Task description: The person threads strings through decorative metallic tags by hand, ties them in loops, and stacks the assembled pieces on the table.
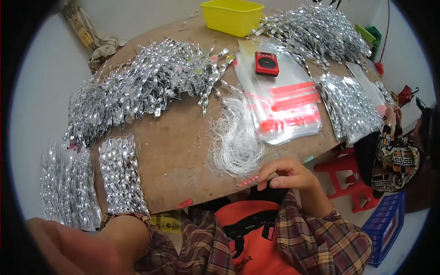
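Observation:
Near the table's front edge, my right hand (286, 174) is held with curled fingers, beside a thin red-and-white striped stick (248, 181); whether the fingers grip it is unclear. My left hand (68, 247) is large and blurred at the lower left, its fingers not distinguishable. Beyond it lie a packed bundle of silver twisted strips (71, 188) and a narrower silver bundle (121, 172). A tangle of white thread (236, 137) rests just past my right hand, beside a stack of clear plastic bags with red bands (288, 105).
Loose silver strips (146, 82) heap at the left back, with another heap (321, 32) at the right back. A yellow bin (231, 17) and red radio (266, 63) stand on the table. At right are a co-worker's patterned sleeve (396, 160), red stool (341, 176) and blue crate (382, 229).

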Motion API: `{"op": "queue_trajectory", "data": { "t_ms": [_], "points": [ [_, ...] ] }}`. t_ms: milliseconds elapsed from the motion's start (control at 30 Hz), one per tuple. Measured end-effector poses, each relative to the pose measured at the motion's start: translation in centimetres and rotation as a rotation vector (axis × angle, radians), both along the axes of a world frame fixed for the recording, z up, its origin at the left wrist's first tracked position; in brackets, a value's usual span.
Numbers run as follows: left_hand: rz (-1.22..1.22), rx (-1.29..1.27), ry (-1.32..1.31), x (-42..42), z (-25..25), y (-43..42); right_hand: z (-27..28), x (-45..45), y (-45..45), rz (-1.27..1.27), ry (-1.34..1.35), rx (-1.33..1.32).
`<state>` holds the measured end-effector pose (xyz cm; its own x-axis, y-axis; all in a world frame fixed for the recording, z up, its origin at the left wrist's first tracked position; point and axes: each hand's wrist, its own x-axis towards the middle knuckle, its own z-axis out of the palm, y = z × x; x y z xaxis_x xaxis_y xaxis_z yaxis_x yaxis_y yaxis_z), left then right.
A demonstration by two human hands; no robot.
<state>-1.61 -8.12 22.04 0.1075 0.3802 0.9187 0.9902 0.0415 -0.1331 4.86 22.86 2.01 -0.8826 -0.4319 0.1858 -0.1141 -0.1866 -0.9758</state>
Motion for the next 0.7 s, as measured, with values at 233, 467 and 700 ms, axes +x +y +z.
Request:
{"op": "queue_trajectory", "data": {
  "t_ms": [233, 467, 700],
  "points": [
    [-0.013, -0.013, 0.029, -0.1, 1.2, 0.0, 2.0, 0.6, -0.6, -0.209, -0.01, 0.105],
    [0.152, 0.473, 0.288, 0.0, 2.4, -1.8, 19.7, 6.2, 0.5, -0.802, 1.008, 0.148],
    [-0.004, 0.301, 0.091, 1.2, 3.5, -3.0, 23.9, 6.7, 0.6, -0.69, 1.342, 0.254]
  ]
}}
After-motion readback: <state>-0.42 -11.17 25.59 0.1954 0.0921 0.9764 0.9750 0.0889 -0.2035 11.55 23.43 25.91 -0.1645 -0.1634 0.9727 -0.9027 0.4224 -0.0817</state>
